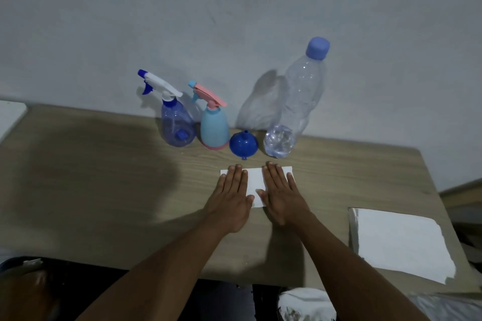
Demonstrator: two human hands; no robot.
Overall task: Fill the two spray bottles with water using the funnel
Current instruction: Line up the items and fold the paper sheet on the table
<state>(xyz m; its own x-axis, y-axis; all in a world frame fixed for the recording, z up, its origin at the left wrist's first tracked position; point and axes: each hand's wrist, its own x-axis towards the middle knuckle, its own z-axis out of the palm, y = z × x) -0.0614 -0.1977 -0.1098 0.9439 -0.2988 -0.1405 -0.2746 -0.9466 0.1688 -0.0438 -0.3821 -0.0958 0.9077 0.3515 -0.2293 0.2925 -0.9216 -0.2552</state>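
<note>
Along the wall at the back of the wooden table (104,180) stand a clear blue spray bottle (175,122) with a white and blue trigger head and a light blue spray bottle (214,126) with a pink trigger head. To their right a blue funnel (243,145) rests upside down, spout up. A tall clear water bottle (294,107) with a blue cap stands right of it. My left hand (232,198) and my right hand (280,193) lie flat, palms down, on a white sheet of paper (254,180) in front of the funnel. Neither hand holds anything.
A larger white torn sheet (399,242) lies at the table's right front corner. A white object (10,114) sits at the far left edge. The grey wall rises directly behind the bottles.
</note>
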